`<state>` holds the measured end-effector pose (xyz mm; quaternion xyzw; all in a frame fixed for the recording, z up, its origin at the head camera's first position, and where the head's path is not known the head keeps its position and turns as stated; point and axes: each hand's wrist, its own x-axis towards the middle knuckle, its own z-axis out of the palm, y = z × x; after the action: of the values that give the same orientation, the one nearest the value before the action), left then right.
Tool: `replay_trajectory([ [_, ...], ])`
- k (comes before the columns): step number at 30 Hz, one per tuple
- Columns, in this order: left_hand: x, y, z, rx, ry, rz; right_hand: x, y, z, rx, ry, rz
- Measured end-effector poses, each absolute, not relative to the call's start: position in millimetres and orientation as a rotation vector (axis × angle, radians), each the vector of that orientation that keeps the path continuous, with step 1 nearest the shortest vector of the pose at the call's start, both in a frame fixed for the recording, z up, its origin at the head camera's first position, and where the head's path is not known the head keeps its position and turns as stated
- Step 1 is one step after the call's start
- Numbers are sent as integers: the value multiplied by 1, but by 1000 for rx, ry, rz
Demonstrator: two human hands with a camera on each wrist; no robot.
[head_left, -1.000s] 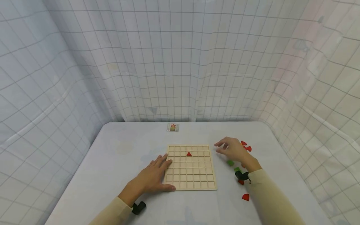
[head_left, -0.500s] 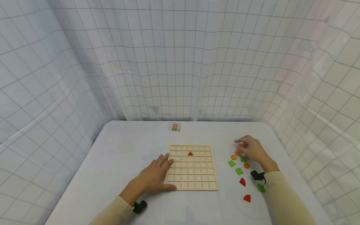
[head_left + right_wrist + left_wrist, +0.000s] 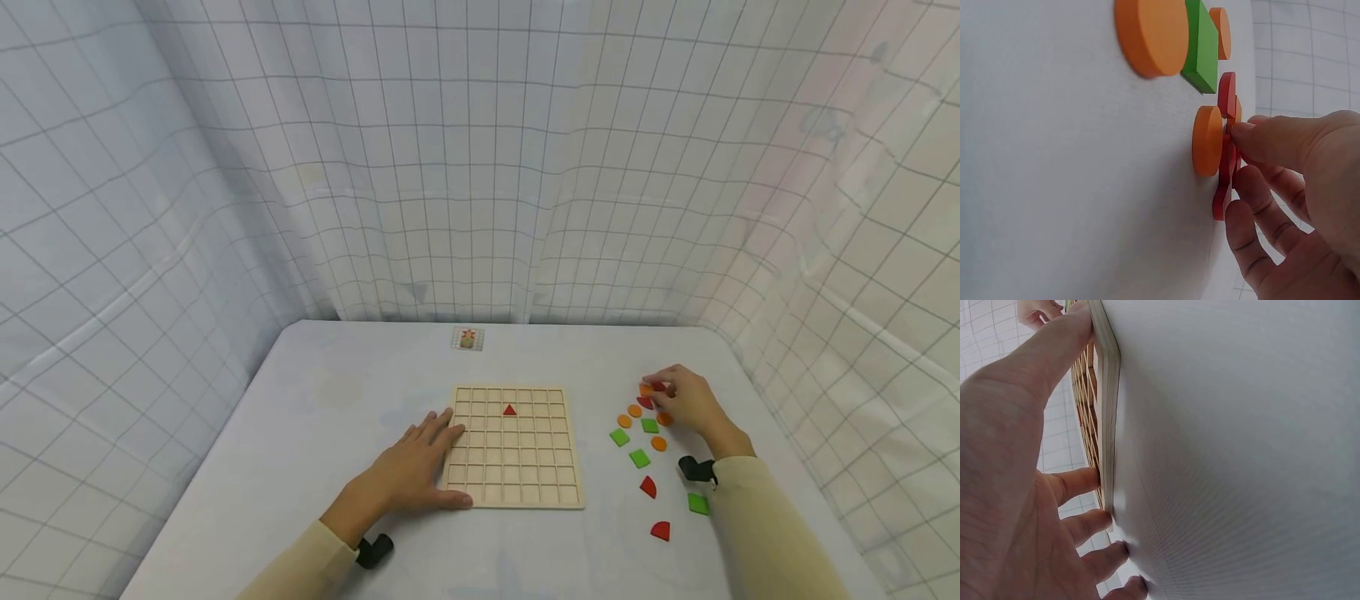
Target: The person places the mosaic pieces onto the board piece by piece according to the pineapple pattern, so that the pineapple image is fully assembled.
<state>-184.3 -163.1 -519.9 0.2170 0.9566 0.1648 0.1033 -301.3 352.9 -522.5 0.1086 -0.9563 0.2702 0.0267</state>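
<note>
Red flat piece [image 3: 658, 386], its outline partly hidden, is lying between the thumb and forefinger of the right hand [image 3: 690, 406], the nearer hand by far. That grip is standing slightly parted in a pinching shape; whether it is bearing on the piece I cannot tell, nor how any long axis is running. Counting from it, with twelve pointing away from the person, an orange flat piece [image 3: 646, 389] is sitting just beside at nine. Orange flat discs [image 3: 634, 411], green flat squares [image 3: 649, 426] and red flat quarter-rounds [image 3: 661, 531] are spreading between five and seven. The pale wooden gridded board [image 3: 519, 457] is lying well apart at eight, a red flat triangle [image 3: 510, 410] resting in its far part. The left hand [image 3: 408, 471], fingers extended, is touching the board's nine-o'clock side, grasping nothing. Toward the board's eleven, a small printed card [image 3: 467, 339] is lying on the white worktop [image 3: 337, 417].
</note>
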Motion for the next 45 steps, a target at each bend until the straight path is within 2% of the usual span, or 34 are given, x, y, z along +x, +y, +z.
replay_trajectory([
  [25,-186,-164,-524,663,2822,489,-306,345,-530,383,-2969,809],
  [36,-185,-163,-522,655,2822,486,-301,321,-524,375,-2959,893],
  [45,-184,-164,-519,678,2809,503,-294,301,-518,508,-2880,892],
])
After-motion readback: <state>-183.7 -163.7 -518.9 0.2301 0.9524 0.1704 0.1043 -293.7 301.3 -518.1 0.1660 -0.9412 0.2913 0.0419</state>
